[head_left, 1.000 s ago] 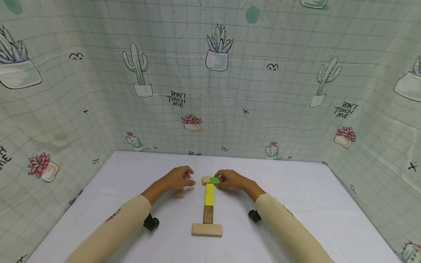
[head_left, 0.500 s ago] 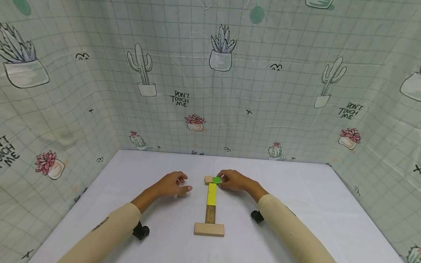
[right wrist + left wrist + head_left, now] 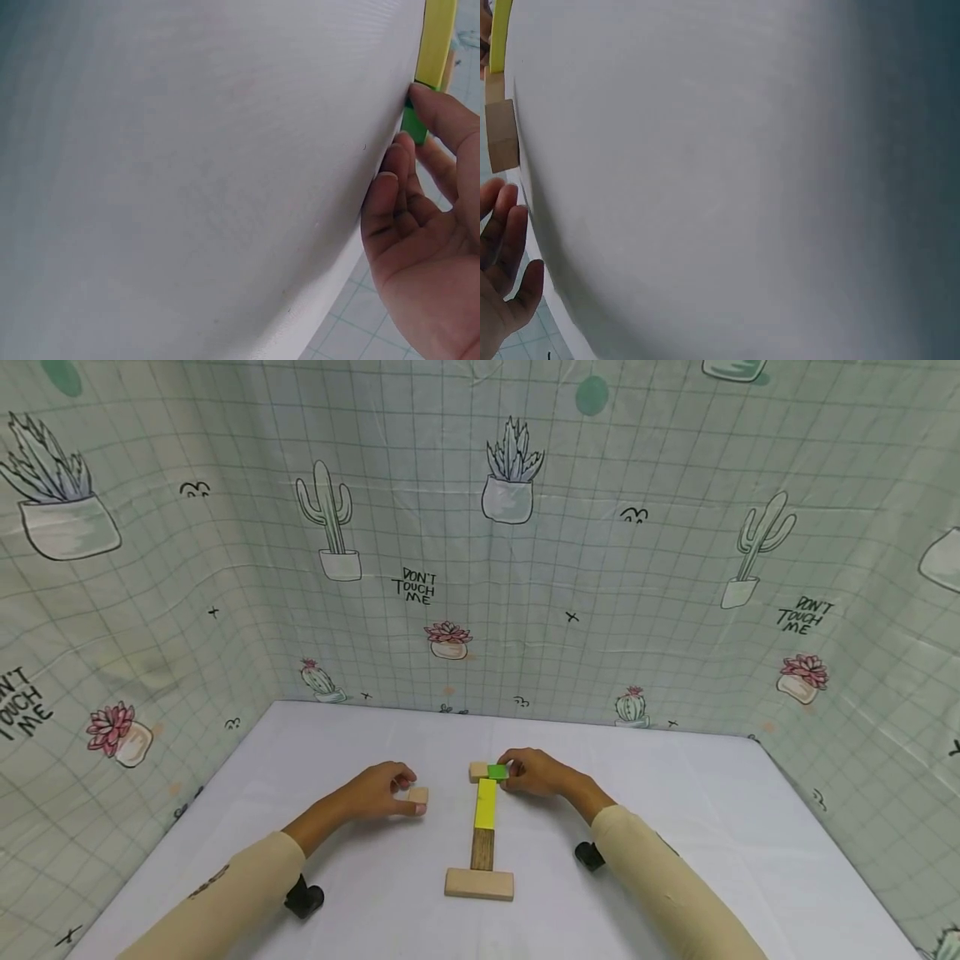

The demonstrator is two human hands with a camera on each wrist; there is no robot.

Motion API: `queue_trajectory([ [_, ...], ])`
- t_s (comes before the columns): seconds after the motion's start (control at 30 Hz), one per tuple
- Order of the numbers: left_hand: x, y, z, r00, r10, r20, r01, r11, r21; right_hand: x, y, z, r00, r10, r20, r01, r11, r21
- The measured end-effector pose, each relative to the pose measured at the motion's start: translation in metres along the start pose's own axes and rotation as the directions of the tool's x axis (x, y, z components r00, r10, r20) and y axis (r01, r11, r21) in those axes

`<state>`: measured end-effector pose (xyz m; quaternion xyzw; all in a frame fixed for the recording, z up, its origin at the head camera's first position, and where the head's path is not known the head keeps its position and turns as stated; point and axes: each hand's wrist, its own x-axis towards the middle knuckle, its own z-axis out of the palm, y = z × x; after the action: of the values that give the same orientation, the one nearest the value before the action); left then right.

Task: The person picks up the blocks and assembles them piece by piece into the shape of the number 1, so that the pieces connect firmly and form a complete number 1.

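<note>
My right hand (image 3: 534, 772) pinches a small green block (image 3: 497, 772) at the far end of a block row. A light wooden cube (image 3: 478, 772) sits against the green block's left side. In the right wrist view, thumb and fingertips are at the green block (image 3: 414, 126), below the yellow block (image 3: 436, 41). My left hand (image 3: 378, 792) is spread around a loose wooden cube (image 3: 418, 795). In the left wrist view, the left hand's fingers (image 3: 511, 240) are relaxed and stand apart from that wooden block (image 3: 502, 136).
Toward me from the green block run a yellow block (image 3: 486, 804), a dark brown block (image 3: 483, 849) and a wide light wooden block (image 3: 479, 884) laid crosswise. They lie on a white-covered table (image 3: 645, 860), with a cactus-print cloth (image 3: 555, 560) behind.
My left hand has drawn back left and toward me, uncovering the loose wooden cube between thumb and fingers. The right hand stays at the green block. The head view has shifted slightly.
</note>
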<state>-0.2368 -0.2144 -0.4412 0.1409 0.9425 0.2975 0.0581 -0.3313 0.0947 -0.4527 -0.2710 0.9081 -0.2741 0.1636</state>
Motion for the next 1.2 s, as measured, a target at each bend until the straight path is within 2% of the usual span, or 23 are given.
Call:
queue_trajectory([
  [0.13, -0.0013, -0.0038, 0.0006, 1.000, 0.006, 0.001, -0.006, 1.000, -0.011, -0.0002, 0.0007, 0.0004, 1.000, -0.008, -0.002, 0.008, 1.000, -0.002],
  [0.47, -0.0034, -0.0050, -0.0009, 1.000, -0.024, 0.008, 0.024, 1.000, -0.012, -0.0003, 0.0020, 0.0005, 1.000, -0.001, -0.001, 0.001, 1.000, 0.007],
  [0.7, -0.0023, -0.0019, -0.0015, 0.999, -0.015, 0.034, 0.016, 0.999, -0.031, -0.0018, -0.0002, -0.0016, 1.000, -0.021, 0.002, 0.021, 1.000, 0.006],
  [1.2, 0.0002, -0.0016, 0.0003, 1.000, -0.001, 0.029, 0.001, 1.000, -0.003, -0.0015, -0.0015, -0.0016, 1.000, -0.023, 0.009, 0.023, 1.000, 0.009],
])
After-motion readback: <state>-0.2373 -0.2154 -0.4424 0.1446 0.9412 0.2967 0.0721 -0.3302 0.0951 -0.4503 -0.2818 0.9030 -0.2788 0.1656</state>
